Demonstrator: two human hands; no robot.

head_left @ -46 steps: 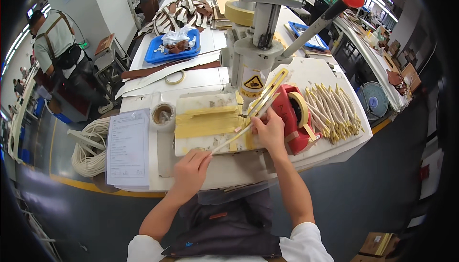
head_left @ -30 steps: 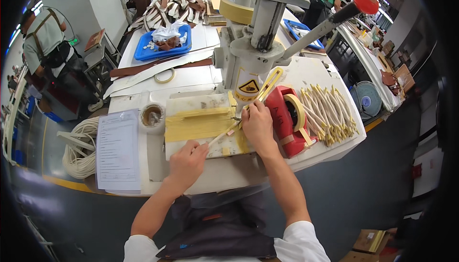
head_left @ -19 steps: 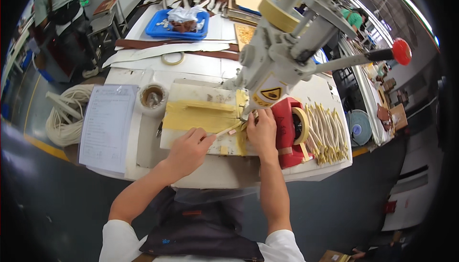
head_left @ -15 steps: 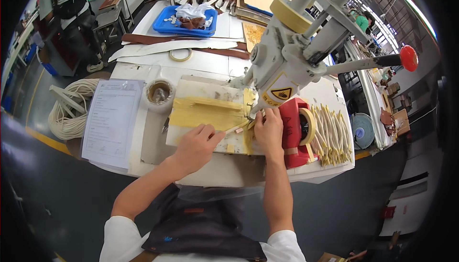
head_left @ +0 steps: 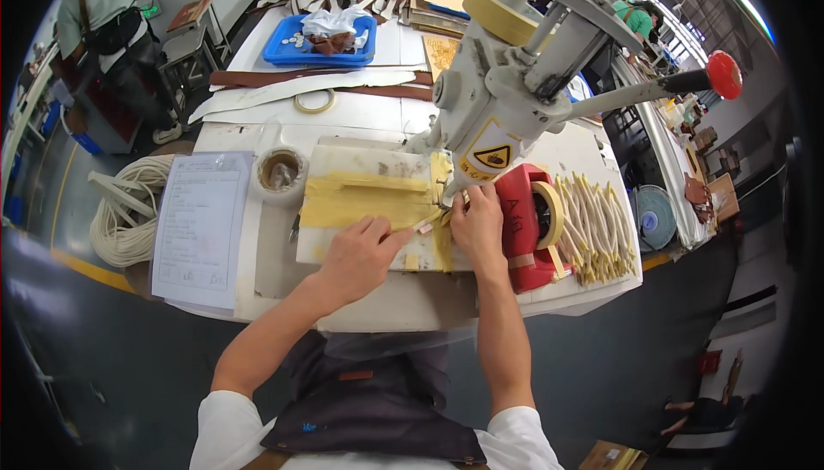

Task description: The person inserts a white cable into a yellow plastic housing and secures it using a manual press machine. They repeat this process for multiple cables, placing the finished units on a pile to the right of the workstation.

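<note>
Press (head_left: pixel 493 109), lever (head_left: pixel 635 96) jutting to its right. White block (head_left: pixel 356 163) at the press's foot, red tape dispenser (head_left: pixel 519 251) right of the press. Left hand (head_left: pixel 356 254), in front of the press, pinches a thin cord (head_left: pixel 429 220) running toward the press tip; right hand (head_left: pixel 477 219) curled beside that tip (grip hidden, can't tell). Risk: bumped lever could drop press on fingertips.

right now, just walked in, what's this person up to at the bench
A person is working bare-handed at a grey lever press. The left hand pinches a thin pale cord over a white board with yellow tape. The right hand is close beside the press's lower tip; its exact grip is hard to see. To the right sit a red tape dispenser and a pile of pale, yellow-ended cords.
</note>
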